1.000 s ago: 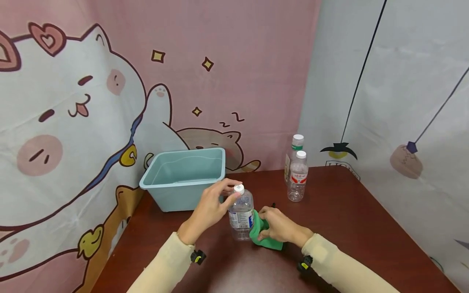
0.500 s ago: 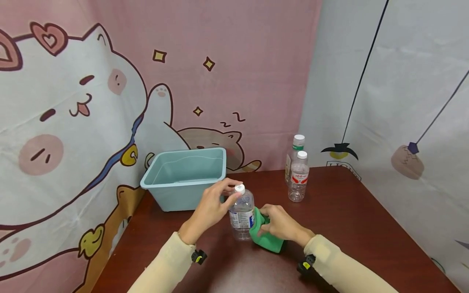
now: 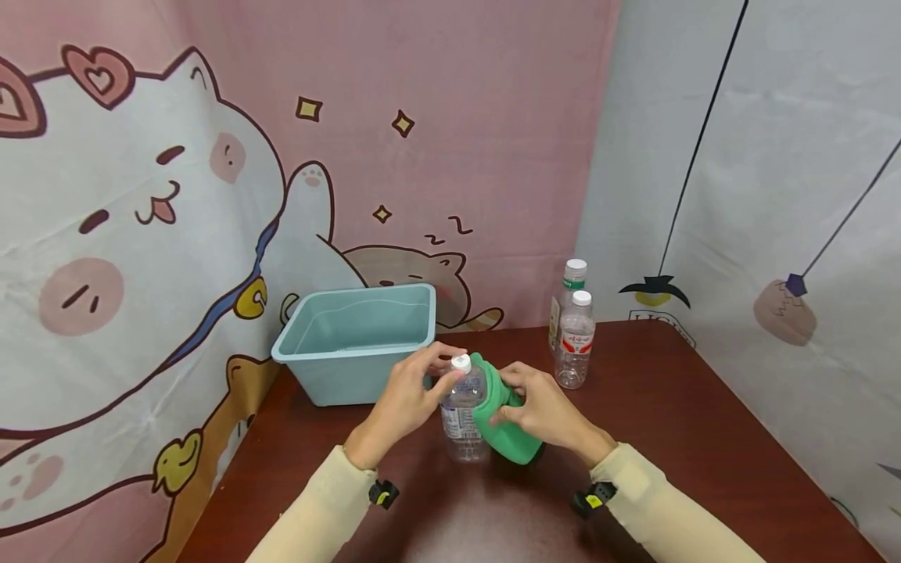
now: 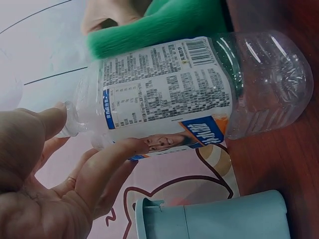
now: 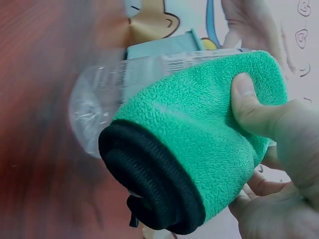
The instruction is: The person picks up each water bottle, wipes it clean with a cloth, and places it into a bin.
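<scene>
A big clear bottle is standing upright on the red-brown counter. From nine o'clock of it, my left hand is pinching its white cap. From three o'clock, my right hand is gripping a fuzzy green cloth with a black edge, and the cloth is touching the bottle's side. The bottle's white label is showing a barcode, a person's picture and a blue and orange patch, but its small words are too fuzzy to read. At ten o'clock a light blue tub is sitting near. At two o'clock a small bottle is wearing a red and white label, and a taller bottle with a green band is standing behind it. Their words are looking too tiny.
</scene>
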A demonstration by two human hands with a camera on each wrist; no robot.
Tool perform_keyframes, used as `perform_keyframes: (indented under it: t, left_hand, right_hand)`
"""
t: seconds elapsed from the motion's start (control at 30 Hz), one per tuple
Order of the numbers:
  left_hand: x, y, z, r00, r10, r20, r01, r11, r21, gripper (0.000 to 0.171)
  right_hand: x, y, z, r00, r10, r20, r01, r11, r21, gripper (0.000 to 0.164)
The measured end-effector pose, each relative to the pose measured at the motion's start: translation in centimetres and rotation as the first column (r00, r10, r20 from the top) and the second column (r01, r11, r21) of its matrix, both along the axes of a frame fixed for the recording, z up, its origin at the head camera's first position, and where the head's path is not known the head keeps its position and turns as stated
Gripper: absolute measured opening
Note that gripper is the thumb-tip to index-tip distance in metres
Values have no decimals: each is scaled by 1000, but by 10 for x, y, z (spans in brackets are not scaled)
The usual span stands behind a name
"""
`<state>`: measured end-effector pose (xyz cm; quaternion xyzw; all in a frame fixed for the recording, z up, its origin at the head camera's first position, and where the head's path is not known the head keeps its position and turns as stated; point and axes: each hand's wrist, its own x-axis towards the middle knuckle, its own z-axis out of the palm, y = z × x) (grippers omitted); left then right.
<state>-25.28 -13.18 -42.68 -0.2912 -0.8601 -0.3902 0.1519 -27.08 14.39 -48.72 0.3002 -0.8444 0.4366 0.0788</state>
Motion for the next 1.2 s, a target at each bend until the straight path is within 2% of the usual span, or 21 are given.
perform_keyframes:
  t: [0.13,0.23,0.5,0.7,0.93,1.2]
  left_hand:
    - [2,1,-1,1000,-1,-7,1,1000,2,35]
    - [1,2,-2,1000,-2,-8,2,1000,-3,34]
    - [-1,2,0,1000,0,0,0,1000,-12,32]
    - [0,2,1,1000,-7,6,7,1000,-9,31]
    - [0,0,-1,1000,3,20,-3,1000,-16,30]
    - [-2,-1,0,999,-4,39,5,1000,-9,31]
  right_hand:
    - [3,-1,7,1000,-14,-15,14,999,-38,80]
    - [4,-4,13,999,-19,-42,16,998,-55,82]
    - [8,-17,32,994,-18,-111,13,999,-46,72]
    - [9,-21,32,993,-41,-106,42,999,1,68]
    - [9,-19,34,995,-14,-97,17,999,29,67]
    - [7,-14,43,984,-14,-175,30,995,91,64]
